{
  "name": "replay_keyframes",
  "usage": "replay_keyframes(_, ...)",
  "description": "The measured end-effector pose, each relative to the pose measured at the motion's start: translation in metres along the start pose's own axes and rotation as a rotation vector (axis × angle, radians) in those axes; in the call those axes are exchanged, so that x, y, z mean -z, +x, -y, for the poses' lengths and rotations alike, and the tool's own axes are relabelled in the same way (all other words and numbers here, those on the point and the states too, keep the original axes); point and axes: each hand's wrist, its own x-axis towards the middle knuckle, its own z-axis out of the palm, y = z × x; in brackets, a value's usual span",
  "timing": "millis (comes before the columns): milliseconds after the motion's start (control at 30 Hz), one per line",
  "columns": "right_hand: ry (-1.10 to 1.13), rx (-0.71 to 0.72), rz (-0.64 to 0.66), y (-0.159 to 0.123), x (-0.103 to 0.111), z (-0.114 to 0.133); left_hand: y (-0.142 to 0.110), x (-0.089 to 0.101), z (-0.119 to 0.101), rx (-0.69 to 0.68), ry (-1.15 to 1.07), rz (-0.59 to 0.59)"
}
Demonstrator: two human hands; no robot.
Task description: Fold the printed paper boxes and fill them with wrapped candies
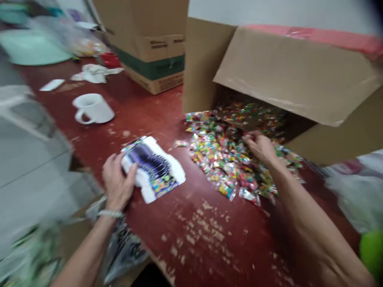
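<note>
My left hand (117,181) grips the near left end of a flat printed carton (152,169), purple and black with white flaps, which lies on the red table. Its thumb rests on top and the fingers curl at the edge. My right hand (260,147) reaches into a spread pile of small clear candy packets (221,159) filled with many-coloured pieces. Its fingers are bent together among the packets at the mouth of a tipped cardboard box (293,71); what they pinch, if anything, is hidden.
A white mug (94,108) stands at the left of the worn red table (197,231). Behind it are a crumpled cloth (95,73) and a closed carton with a green band (149,59). Plastic bags (125,251) sit below the near table edge.
</note>
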Motion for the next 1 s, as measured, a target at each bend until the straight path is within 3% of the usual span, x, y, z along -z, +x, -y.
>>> replay_keyframes(100, 0.021, 0.122, -0.169, -0.041, 0.005, 0.004, -0.019, 0.010, -0.008, -0.080, 0.075, -0.107)
replay_keyframes(200, -0.008, 0.310, -0.309, -0.087, 0.006, 0.009, -0.043, 0.019, -0.029, -0.269, 0.175, -0.019)
replay_keyframes(300, -0.120, 0.365, -0.299, -0.135, 0.000, 0.015, -0.061, 0.021, -0.048, -0.402, 0.262, 0.088)
replay_keyframes(500, -0.376, 0.300, -0.252, -0.214, -0.020, 0.026, -0.066, 0.021, -0.064, -0.398, 0.354, 0.203)
replay_keyframes(633, -0.321, 0.293, -0.326, -0.242, -0.027, 0.033, -0.059, 0.025, -0.071, -0.351, 0.397, 0.277)
replay_keyframes(767, -0.224, 0.276, -0.390, -0.252, -0.028, 0.036, -0.053, 0.026, -0.074, -0.369, 0.402, 0.321)
replay_keyframes(1000, -0.091, 0.248, -0.360, -0.275, -0.022, 0.044, -0.041, 0.028, -0.077, -0.326, 0.301, 0.355)
